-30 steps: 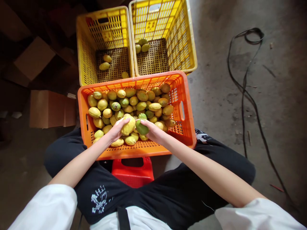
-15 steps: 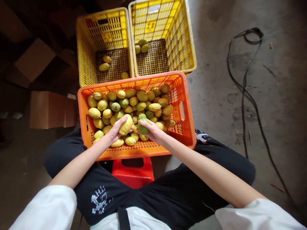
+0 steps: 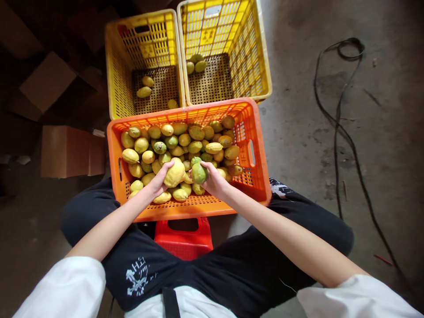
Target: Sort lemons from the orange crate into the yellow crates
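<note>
My left hand (image 3: 161, 180) is closed around a yellow lemon (image 3: 174, 172), thumb on top. Beside it, my right hand (image 3: 213, 180) grips a green lemon (image 3: 199, 173) between thumb and fingers. The two fruits are held a small gap apart over an orange crate (image 3: 198, 213) with many yellow and greenish lemons (image 3: 196, 133) in it. Some fingers of both hands are hidden behind the fruit.
Two yellow crates stand behind the orange one. The left yellow crate (image 3: 114, 84) holds a few yellow lemons (image 3: 144, 92); the right one (image 3: 266, 75) has several green lemons (image 3: 200, 66). A red stool (image 3: 183, 245), cardboard box (image 3: 66, 150) and black cable (image 3: 351, 139) are around.
Both fruits have been turned a little within my fingers. My right thumb has shifted to the side of the green lemon, exposing more of it. The crates have not moved.
</note>
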Demonstrator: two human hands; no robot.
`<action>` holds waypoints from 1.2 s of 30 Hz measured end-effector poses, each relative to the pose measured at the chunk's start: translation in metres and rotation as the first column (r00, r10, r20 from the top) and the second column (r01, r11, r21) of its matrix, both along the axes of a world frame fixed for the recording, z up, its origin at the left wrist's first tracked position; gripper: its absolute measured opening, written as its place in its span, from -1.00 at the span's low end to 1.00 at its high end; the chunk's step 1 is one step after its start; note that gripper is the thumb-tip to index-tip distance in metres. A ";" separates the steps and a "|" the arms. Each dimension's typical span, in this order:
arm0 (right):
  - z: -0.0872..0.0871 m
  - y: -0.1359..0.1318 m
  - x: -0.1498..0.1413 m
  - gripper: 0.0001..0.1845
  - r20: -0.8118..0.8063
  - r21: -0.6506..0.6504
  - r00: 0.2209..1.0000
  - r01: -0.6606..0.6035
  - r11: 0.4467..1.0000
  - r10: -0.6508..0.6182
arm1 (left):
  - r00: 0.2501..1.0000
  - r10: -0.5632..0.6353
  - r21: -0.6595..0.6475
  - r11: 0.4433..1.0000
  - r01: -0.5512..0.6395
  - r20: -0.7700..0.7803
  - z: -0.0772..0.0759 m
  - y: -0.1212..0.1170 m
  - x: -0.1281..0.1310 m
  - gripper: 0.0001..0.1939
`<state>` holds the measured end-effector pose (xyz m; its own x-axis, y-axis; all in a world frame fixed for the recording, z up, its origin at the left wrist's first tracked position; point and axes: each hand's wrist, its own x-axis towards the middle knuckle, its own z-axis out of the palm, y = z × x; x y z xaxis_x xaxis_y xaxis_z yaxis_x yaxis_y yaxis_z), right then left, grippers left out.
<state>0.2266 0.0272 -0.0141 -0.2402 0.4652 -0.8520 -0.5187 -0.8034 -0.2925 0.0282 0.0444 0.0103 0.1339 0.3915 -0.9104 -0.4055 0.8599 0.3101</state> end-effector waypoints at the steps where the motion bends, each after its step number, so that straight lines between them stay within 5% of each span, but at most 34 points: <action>1: 0.001 0.000 0.000 -0.83 -0.011 0.001 1.000 -0.005 1.000 0.005 | 1.000 0.002 -0.003 1.000 -0.002 0.016 -0.001 0.000 0.001 -0.66; 21: 0.009 0.002 -0.001 -0.73 -0.049 -0.044 0.998 0.037 0.998 -0.039 | 0.991 0.074 -0.023 0.997 -0.072 0.114 -0.015 -0.002 -0.001 -0.44; 25: 0.003 -0.002 0.001 -0.82 -0.015 -0.010 0.999 0.034 0.999 -0.034 | 0.994 0.077 -0.041 0.996 -0.074 0.073 -0.009 0.001 -0.002 -0.51; 32: -0.002 -0.007 0.001 -0.47 0.032 0.134 0.999 -0.010 0.991 0.006 | 0.996 -0.055 0.066 0.996 0.060 -0.067 -0.009 -0.004 -0.001 -0.90; 36: -0.004 -0.009 0.001 -0.55 0.048 0.135 0.999 -0.003 0.991 -0.003 | 0.985 -0.107 0.095 0.988 0.120 -0.135 -0.015 -0.009 0.000 -0.85</action>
